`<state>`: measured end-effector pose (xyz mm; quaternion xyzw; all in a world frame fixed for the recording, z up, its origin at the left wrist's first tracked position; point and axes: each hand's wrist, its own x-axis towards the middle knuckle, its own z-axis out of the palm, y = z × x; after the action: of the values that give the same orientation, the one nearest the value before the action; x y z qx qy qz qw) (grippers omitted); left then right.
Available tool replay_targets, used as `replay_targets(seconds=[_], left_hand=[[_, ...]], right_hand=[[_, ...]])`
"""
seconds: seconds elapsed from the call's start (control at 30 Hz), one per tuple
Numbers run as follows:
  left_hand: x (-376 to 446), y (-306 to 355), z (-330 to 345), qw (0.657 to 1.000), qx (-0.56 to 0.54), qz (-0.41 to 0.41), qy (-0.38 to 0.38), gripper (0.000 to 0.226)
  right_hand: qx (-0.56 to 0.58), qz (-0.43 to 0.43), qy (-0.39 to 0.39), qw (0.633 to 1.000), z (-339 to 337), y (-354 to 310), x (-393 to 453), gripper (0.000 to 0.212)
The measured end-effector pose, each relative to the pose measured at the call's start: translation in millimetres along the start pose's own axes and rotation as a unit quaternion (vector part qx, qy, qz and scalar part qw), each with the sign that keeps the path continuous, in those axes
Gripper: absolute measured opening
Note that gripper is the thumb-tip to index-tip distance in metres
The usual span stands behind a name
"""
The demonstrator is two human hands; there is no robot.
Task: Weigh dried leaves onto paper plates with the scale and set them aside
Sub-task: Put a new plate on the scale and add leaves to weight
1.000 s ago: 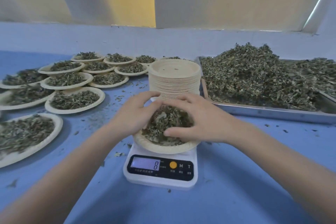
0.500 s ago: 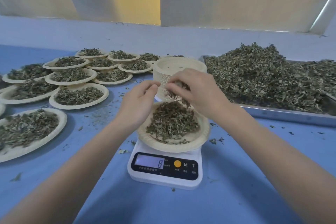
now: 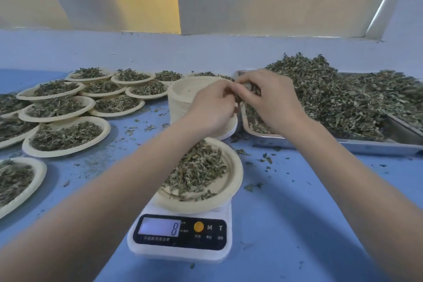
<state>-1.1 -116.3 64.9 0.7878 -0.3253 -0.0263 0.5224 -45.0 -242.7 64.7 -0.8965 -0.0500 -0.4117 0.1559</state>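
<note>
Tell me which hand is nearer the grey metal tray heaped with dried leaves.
Right. The right hand hovers over the grey metal tray's near-left corner; the left hand is beside it, above the stack of empty paper plates.

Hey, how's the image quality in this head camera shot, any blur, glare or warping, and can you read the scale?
Head view: wide-angle warping bows the back wall edge; lighting is soft, with faint shadows under the forearms on the blue table; the white digital scale display reads 8 without glare; the left hand and right hand look slightly soft.
</note>
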Motion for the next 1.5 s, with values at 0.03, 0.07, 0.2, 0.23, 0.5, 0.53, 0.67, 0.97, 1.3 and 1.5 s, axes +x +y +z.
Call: replay_targets(seconds=[0.03, 0.07, 0.2, 0.23, 0.5, 0.53, 0.67, 0.97, 1.3, 1.5], left_hand=[[7.2, 3.1, 9.2, 1.000, 0.005, -0.006, -0.019, 0.024], [13.4, 7.3, 17.3, 0.999, 0.021, -0.011, -0.039, 0.023], [34.8, 21.4, 40.9, 0.986, 0.079, -0.052, -0.141, 0.033], [38.0, 22.3, 44.2, 0.982, 0.089, -0.062, -0.157, 0.031], [39.4, 7.6, 46.5, 0.974, 0.161, -0.049, -0.150, 0.024], [38.1, 5.7, 42.3, 0.977, 0.157, -0.043, -0.139, 0.037], [30.0, -0.6, 22.8, 0.985, 0.150, -0.012, -0.079, 0.041], [-14.5, -16.8, -28.6, 0.983, 0.179, 0.018, -0.037, 0.029], [-65.1, -46.7, -64.8, 0.992, 0.127, -0.014, 0.023, 0.020], [-68.0, -61.7, -58.2, 0.990, 0.049, -0.024, 0.127, 0.015]], right_hand=[[-0.016, 0.005, 0.000, 1.000, -3.9, 8.5, -1.1, 0.023], [-0.035, 0.008, -0.004, 0.999, -7.4, 17.4, -1.8, 0.023], [-0.126, 0.039, -0.061, 0.989, -15.1, 58.6, -0.2, 0.024], [-0.142, 0.061, -0.077, 0.985, -15.0, 70.1, 0.7, 0.025], [-0.156, 0.159, -0.341, 0.913, 6.8, 99.8, -13.8, 0.044], [-0.142, 0.133, -0.301, 0.934, 11.8, 94.0, -14.8, 0.042], [-0.057, 0.032, -0.191, 0.979, 19.5, 55.2, -16.4, 0.036], [0.044, -0.036, -0.226, 0.972, 25.1, -16.6, -24.5, 0.028], [0.018, -0.035, -0.317, 0.948, 31.3, -52.4, -40.7, 0.048], [0.018, -0.069, -0.346, 0.936, 37.3, -56.5, -44.1, 0.032]])
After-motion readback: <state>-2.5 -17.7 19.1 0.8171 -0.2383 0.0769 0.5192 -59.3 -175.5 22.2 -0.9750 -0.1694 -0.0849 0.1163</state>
